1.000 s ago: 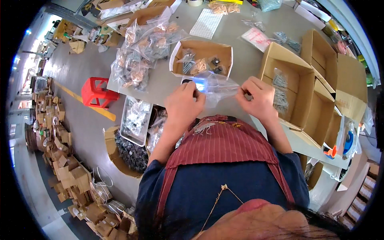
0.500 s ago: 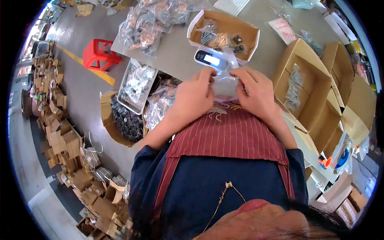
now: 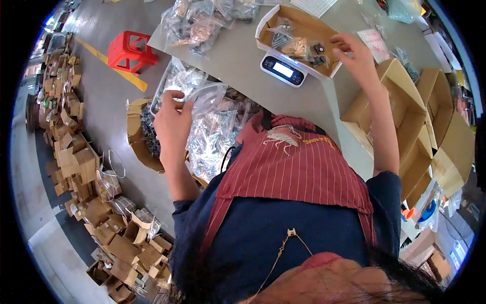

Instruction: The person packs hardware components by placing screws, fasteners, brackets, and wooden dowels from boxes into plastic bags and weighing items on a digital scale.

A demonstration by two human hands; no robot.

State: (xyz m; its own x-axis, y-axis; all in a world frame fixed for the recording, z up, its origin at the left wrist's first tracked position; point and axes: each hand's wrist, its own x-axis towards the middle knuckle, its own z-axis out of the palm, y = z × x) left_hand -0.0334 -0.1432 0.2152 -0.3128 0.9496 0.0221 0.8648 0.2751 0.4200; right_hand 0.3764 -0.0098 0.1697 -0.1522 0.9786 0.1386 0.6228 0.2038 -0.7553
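My left hand is at the left, over the edge of a metal tray of clear bags. Its fingers are bent, and a gap shows between them and the thumb. Just right of the thumb is a clear plastic bag, above a pile of filled clear bags. My right hand reaches over the right end of a shallow cardboard box, fingers apart. In that box lie bagged screws, wooden dowels and small dark parts. The box rests on a digital scale with a lit display.
Open cardboard boxes stand at the right. Filled clear bags are heaped on the table's far left. A red stool stands on the floor beyond the table, and a carton of dark parts sits left of the tray.
My hands were together at the clear bag in front of the scale. Now they are apart, the left moved left to the bags, the right up and right to the box.
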